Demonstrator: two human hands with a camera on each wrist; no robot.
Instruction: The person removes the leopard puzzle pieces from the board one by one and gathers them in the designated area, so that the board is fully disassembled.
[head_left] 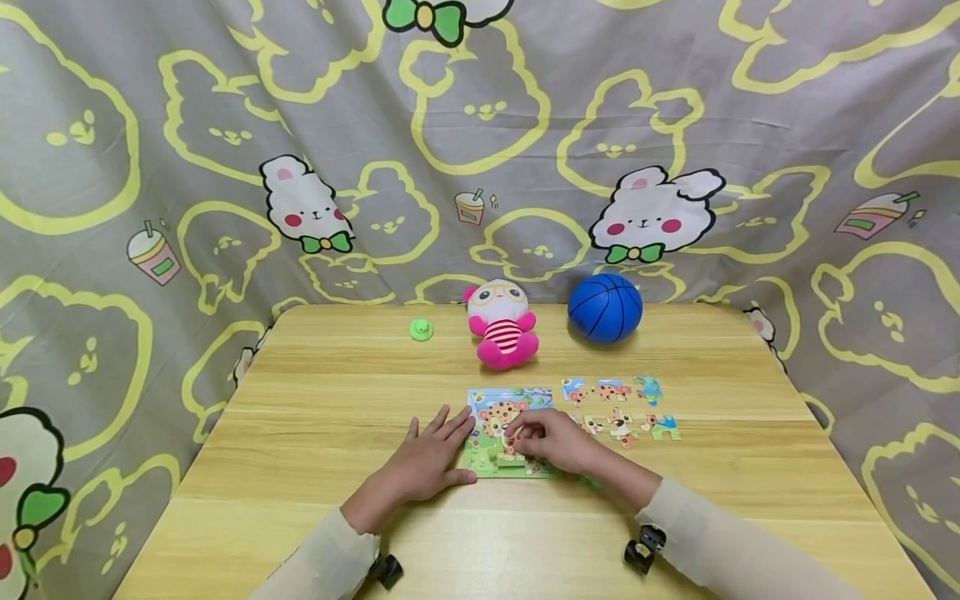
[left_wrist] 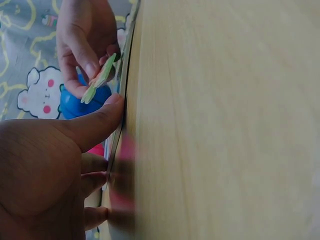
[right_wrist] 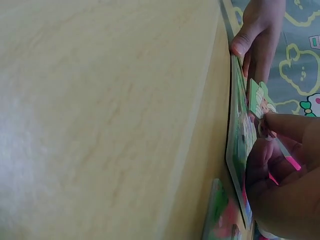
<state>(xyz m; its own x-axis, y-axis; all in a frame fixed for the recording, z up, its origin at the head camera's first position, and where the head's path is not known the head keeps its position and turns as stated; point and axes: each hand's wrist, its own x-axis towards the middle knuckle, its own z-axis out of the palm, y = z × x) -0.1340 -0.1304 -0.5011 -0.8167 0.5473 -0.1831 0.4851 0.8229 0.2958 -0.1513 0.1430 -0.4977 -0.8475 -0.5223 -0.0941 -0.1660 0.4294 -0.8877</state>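
A square jigsaw puzzle board point(head_left: 489, 402) with a spotted cartoon animal lies flat on the table. My left hand point(head_left: 424, 463) rests at the board's left side, fingers spread and straight; its thumb point(left_wrist: 97, 120) touches the edge. Above the board, my right hand point(head_left: 561, 442) pinches a puzzle piece point(right_wrist: 260, 100) between thumb and fingers. In the left wrist view this green-edged puzzle piece point(left_wrist: 102, 77) is tilted, off the board. Which part of the picture it bears is partly hidden by the fingers.
Loose puzzle pieces point(head_left: 612, 390) lie in rows right of the board, some behind the right forearm. Farther back on the wooden table point(head_left: 315, 400) are a green toy duck point(head_left: 422, 330), a pink-and-white plush toy point(head_left: 504, 327) and a blue ball point(head_left: 604, 308). A patterned curtain point(head_left: 360, 125) hangs behind.
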